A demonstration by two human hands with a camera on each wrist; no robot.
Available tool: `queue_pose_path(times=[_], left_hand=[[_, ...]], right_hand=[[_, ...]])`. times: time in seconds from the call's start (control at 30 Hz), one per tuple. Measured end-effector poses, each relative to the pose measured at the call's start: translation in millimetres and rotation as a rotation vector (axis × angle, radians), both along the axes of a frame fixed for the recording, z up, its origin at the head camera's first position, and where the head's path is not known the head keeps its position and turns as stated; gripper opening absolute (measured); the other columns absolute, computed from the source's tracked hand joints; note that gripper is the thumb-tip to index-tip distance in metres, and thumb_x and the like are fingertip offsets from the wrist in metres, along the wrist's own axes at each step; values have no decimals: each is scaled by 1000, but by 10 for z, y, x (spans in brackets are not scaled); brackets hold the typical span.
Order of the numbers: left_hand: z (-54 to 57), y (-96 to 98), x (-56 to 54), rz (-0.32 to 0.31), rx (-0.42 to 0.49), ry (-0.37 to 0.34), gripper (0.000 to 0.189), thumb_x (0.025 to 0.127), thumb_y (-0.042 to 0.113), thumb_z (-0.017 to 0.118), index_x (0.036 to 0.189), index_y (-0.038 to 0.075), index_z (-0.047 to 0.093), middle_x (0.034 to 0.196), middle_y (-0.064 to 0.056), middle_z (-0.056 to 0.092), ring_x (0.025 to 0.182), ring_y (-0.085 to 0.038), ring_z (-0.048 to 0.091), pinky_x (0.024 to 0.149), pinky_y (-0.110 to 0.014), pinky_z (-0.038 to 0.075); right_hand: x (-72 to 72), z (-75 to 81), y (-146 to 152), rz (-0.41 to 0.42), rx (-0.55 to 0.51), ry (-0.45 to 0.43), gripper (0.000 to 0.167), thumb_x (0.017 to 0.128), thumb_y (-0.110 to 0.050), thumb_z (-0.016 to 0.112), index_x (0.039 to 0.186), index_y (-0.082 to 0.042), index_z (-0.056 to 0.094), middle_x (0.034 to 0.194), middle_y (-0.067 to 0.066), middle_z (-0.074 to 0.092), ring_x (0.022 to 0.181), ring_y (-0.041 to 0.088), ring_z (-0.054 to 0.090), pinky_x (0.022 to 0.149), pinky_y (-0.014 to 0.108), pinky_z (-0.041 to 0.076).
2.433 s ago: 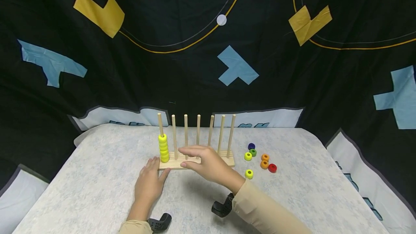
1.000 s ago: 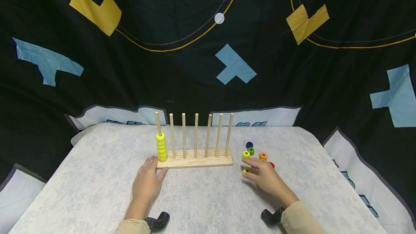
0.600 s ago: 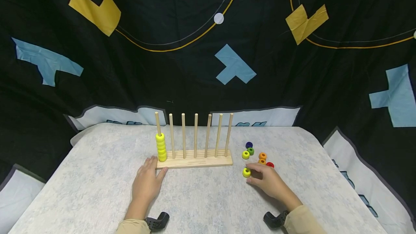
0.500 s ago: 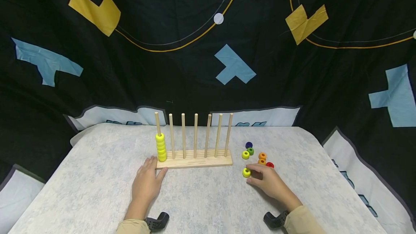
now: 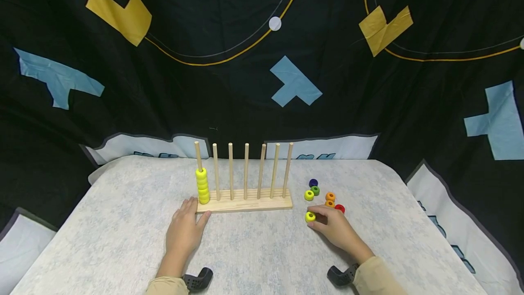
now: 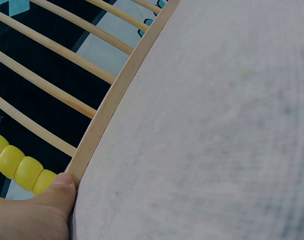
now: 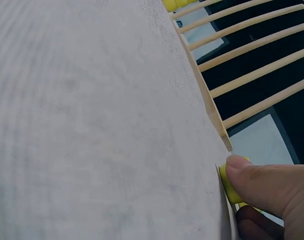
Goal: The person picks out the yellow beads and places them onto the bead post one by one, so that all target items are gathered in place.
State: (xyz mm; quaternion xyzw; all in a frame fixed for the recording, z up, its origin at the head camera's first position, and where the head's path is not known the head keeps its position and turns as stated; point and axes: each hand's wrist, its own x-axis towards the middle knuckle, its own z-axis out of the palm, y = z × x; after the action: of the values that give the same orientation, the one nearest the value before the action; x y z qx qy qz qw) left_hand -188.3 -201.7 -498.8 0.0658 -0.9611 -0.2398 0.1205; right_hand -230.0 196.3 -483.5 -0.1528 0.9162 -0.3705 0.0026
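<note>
In the head view, my right hand [image 5: 333, 226] pinches a yellow bead [image 5: 309, 216] between thumb and fingers, low over the table. The right wrist view shows the thumb [image 7: 259, 182] against that bead [image 7: 231, 186]. My left hand [image 5: 184, 229] rests at the left end of a wooden peg rack [image 5: 249, 203], fingers at its side and thumb [image 6: 59, 195] on the front edge. Several upright pegs stand on the rack. Its leftmost peg carries a stack of yellow beads [image 5: 202, 185]; the other pegs are bare.
Loose beads lie right of the rack: a yellow bead [image 5: 309, 195], a green bead [image 5: 314, 190], a dark blue bead [image 5: 313, 182], two orange beads [image 5: 330, 196] and a red bead [image 5: 340, 208]. A dark curtain [image 5: 245, 104] hangs behind the table [image 5: 123, 222].
My right hand has moved from over the rack to the loose beads at the right, then brought thumb and fingers round the nearest yellow bead. The left hand has stayed at the rack.
</note>
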Motion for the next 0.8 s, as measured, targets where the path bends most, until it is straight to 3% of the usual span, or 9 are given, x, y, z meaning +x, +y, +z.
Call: queue_pose_path(times=[0.3,0.6,0.8], left_hand=[[7,-3,-10,6,2,-19,70,100,39,56,150,-6,35,155,-26,36,147,-43,29,123,-56,21],[-4,1,-3,4,2,-11,71,99,38,58,149,-7,35,154,-27,37,146,-45,30,122,-57,22],[7,5,-4,8,7,-16,70,100,38,58,149,-6,36,155,-26,36,147,-44,29,123,-56,21]], right_hand=[[-9,-7,-23,-37,-16,7,38,85,-15,79,121,-12,71,119,0,71,103,12,68,86,25,58],[-29,4,-39,-23,-77,101,43,82,-10,81,124,-6,68,116,3,70,96,12,67,83,23,60],[-42,58,-99,-42,-85,110,42,83,-11,81,122,-7,69,114,0,69,95,11,63,86,24,60]])
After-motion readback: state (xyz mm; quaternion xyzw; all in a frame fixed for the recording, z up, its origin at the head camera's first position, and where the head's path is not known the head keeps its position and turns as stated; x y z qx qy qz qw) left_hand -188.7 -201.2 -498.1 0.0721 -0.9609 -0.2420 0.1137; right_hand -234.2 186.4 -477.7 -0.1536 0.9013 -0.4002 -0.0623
